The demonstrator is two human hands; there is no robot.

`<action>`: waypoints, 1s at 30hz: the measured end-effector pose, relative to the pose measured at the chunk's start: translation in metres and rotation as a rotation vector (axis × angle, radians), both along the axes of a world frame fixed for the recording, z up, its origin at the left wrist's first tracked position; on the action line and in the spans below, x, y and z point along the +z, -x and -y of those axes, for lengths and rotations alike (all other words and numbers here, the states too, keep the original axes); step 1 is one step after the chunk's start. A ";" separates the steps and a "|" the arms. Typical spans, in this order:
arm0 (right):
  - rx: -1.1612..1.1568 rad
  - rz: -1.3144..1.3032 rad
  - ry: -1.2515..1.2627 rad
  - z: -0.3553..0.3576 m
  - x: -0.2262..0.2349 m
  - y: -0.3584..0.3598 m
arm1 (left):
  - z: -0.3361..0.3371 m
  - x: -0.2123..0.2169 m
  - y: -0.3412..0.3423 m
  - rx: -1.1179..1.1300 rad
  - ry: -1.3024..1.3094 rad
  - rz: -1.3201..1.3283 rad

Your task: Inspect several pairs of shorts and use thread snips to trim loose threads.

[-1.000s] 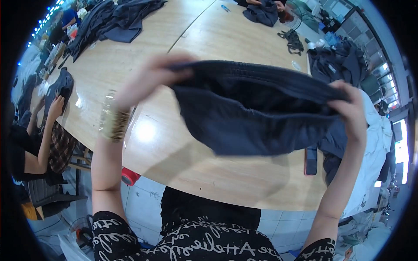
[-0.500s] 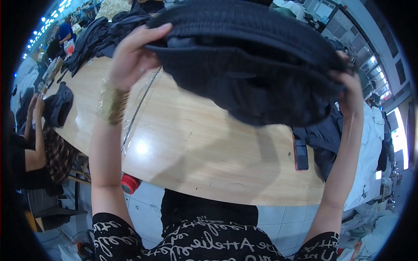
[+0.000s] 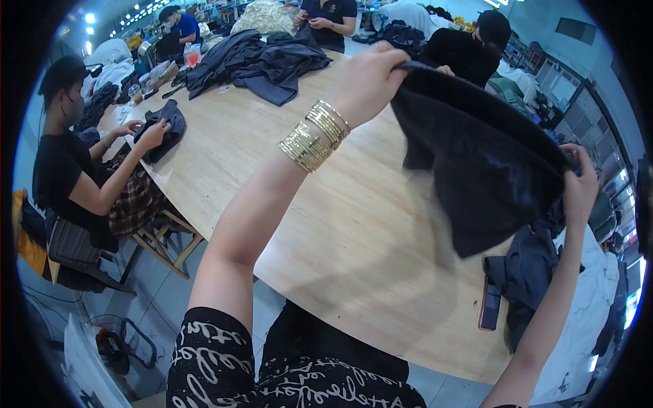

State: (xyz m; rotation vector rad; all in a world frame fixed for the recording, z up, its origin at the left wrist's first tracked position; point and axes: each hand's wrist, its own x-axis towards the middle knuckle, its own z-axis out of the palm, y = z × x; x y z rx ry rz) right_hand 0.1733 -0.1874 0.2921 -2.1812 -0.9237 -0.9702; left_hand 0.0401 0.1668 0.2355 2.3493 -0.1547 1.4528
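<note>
A pair of black shorts [image 3: 486, 177] hangs in the air over the pale wooden table, stretched between my two hands by its gathered waistband. My left hand [image 3: 371, 85], at the end of a forearm with stacked gold bangles [image 3: 314, 138], pinches the waistband's upper left end. At the lower right end, my right hand [image 3: 581, 187] grips the same band with curled fingers. The legs of the shorts dangle free and look slightly blurred. Folds hide much of the inside of the waist opening.
On the tabletop [image 3: 326, 231], a phone [image 3: 489, 306] lies by dark garments [image 3: 524, 272] near my right forearm. A heap of dark clothes [image 3: 262, 64] covers the far side. At the left a seated co-worker [image 3: 71, 166] handles a dark garment [image 3: 166, 129]; other people stand farther back.
The shorts have swung to the right and now slant down rightward with their legs hanging. My left hand has moved right across the table; my right hand is lower. The view has shifted too.
</note>
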 end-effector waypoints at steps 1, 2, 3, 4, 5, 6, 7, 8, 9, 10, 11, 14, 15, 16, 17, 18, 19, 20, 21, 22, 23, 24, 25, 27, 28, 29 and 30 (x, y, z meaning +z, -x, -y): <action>0.049 0.084 -0.071 0.003 0.002 0.005 | 0.002 0.003 0.004 -0.042 0.001 0.087; 0.032 0.132 -0.138 -0.008 -0.001 0.027 | 0.003 -0.002 0.012 -0.032 -0.003 0.079; 0.031 0.128 -0.140 -0.010 -0.010 0.044 | 0.010 -0.012 0.024 -0.037 -0.037 0.074; 0.045 0.138 -0.064 -0.010 -0.020 0.058 | 0.018 -0.023 0.038 -0.039 -0.072 0.067; 0.053 0.144 0.018 -0.008 -0.032 0.069 | 0.028 -0.048 0.045 -0.059 0.047 0.003; 0.076 0.071 0.085 -0.006 -0.051 0.077 | 0.030 -0.070 0.058 -0.046 0.074 -0.153; 0.095 -0.005 0.157 -0.006 -0.076 0.083 | 0.030 -0.098 0.068 -0.051 0.163 -0.252; 0.125 -0.124 0.181 -0.010 -0.105 0.092 | 0.029 -0.131 0.076 -0.069 0.257 -0.359; 0.093 -0.221 0.266 -0.005 -0.142 0.092 | 0.030 -0.159 0.085 -0.051 0.302 -0.468; 0.077 -0.332 0.357 -0.003 -0.176 0.099 | 0.032 -0.187 0.096 -0.037 0.346 -0.584; 0.146 -0.522 0.383 -0.003 -0.207 0.111 | 0.036 -0.213 0.111 -0.018 0.345 -0.702; 0.121 -0.703 0.474 0.010 -0.252 0.144 | 0.045 -0.244 0.151 -0.073 0.282 -0.832; 0.139 -0.806 0.451 0.010 -0.259 0.151 | 0.044 -0.243 0.160 -0.019 0.178 -0.796; 0.162 -0.764 0.351 0.010 -0.257 0.152 | 0.044 -0.243 0.163 -0.029 0.190 -0.824; 0.141 -0.789 0.367 0.011 -0.252 0.153 | 0.045 -0.244 0.163 -0.012 0.329 -0.767; 0.136 -0.729 0.323 0.008 -0.249 0.153 | 0.044 -0.242 0.167 0.028 0.455 -0.715; 0.130 -0.666 0.277 0.004 -0.246 0.152 | 0.046 -0.238 0.167 0.026 0.460 -0.739; 0.153 -0.648 0.278 0.001 -0.240 0.151 | 0.050 -0.232 0.161 0.027 0.452 -0.679; 0.156 -0.666 0.278 -0.006 -0.245 0.151 | 0.055 -0.229 0.156 0.043 0.438 -0.624; 0.193 -0.639 0.269 -0.015 -0.249 0.150 | 0.059 -0.227 0.150 -0.020 0.432 -0.602; 0.228 -0.606 0.262 -0.024 -0.250 0.150 | 0.062 -0.225 0.143 -0.017 0.435 -0.611; 0.225 -0.580 0.251 -0.033 -0.254 0.150 | 0.066 -0.223 0.134 -0.145 0.342 -0.664; 0.223 -0.583 0.251 -0.039 -0.259 0.150 | 0.071 -0.221 0.128 -0.272 0.247 -0.713; 0.184 -0.573 0.235 -0.047 -0.274 0.148 | 0.087 -0.235 0.120 -0.118 0.139 -0.756; 0.132 -0.573 0.332 -0.044 -0.282 0.148 | 0.092 -0.241 0.119 0.036 0.031 -0.791; 0.126 -0.571 0.327 -0.038 -0.291 0.148 | 0.093 -0.243 0.121 0.031 0.027 -0.788; 0.122 -0.528 0.348 -0.036 -0.301 0.153 | 0.089 -0.248 0.130 0.012 0.049 -0.853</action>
